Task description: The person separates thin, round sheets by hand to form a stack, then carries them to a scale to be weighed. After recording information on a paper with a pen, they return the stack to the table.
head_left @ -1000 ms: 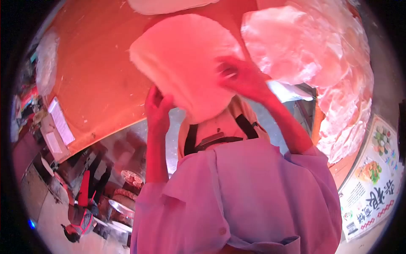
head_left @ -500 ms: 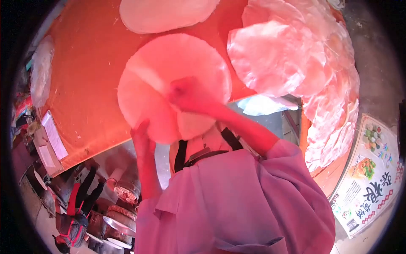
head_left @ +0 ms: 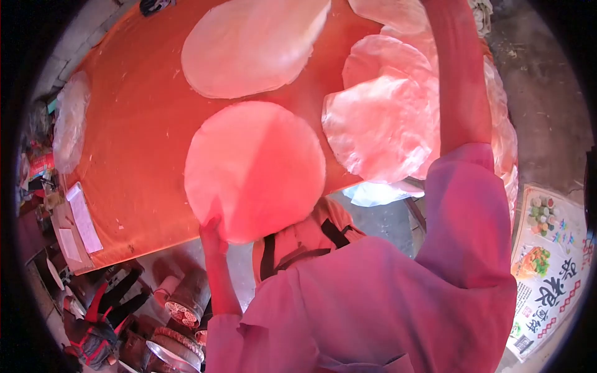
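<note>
My left hand [head_left: 213,237] grips the lower edge of a round stack of thin pale sheets [head_left: 255,168], held up over the near edge of an orange table [head_left: 137,137]. My right arm [head_left: 460,81] in a pink sleeve stretches across the table to the frame's top, where the hand is cut off. One round sheet [head_left: 255,46] lies flat on the table beyond the stack. Several overlapping translucent sheets [head_left: 385,124] cover the table's right side, under my right arm.
A plastic bag [head_left: 69,121] and a paper pad [head_left: 81,217] lie at the table's left end. Another person [head_left: 93,323] crouches at lower left beside metal pots [head_left: 180,304]. A printed poster [head_left: 553,273] lies on the ground at right.
My right hand left the stack's face and reached far across the table, out of view. The stack sits lower in view, gripped by my left hand alone.
</note>
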`<control>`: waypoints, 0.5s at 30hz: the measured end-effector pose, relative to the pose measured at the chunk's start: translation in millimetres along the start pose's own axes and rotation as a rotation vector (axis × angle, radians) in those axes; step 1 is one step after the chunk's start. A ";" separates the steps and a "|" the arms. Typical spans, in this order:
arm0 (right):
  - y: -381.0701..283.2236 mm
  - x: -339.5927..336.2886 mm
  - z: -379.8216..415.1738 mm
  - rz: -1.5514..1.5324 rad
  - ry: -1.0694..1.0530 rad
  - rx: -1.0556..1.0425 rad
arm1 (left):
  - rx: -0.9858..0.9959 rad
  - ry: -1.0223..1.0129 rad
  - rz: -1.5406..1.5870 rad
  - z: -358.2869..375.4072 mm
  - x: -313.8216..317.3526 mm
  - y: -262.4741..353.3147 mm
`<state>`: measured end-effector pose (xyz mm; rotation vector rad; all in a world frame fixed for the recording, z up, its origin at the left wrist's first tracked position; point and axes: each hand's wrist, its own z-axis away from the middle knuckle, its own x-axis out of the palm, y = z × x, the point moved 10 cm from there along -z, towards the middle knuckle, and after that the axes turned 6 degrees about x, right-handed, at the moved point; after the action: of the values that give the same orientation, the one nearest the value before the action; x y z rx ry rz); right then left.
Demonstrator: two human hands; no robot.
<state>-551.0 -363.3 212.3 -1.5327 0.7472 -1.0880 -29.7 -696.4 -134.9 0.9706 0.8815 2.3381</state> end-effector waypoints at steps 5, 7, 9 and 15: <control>96.9 -224.3 -15.2 -0.183 -0.137 0.183 | 0.003 0.020 -0.019 -6.8 -18.6 -8.3; 130.3 -195.4 92.7 0.355 0.491 0.272 | -0.029 0.018 0.008 -2.9 -11.5 -6.5; 210.5 -270.9 128.7 0.716 0.384 0.513 | -0.051 0.015 0.024 -4.4 -8.5 -8.0; 237.4 -264.0 156.0 1.705 0.393 0.459 | -0.066 0.060 -0.030 -6.4 -25.7 -11.6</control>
<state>-490.9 -124.7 -87.5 0.0413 1.4679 -0.1329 -15.9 -706.6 -158.2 0.8584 0.8309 2.3660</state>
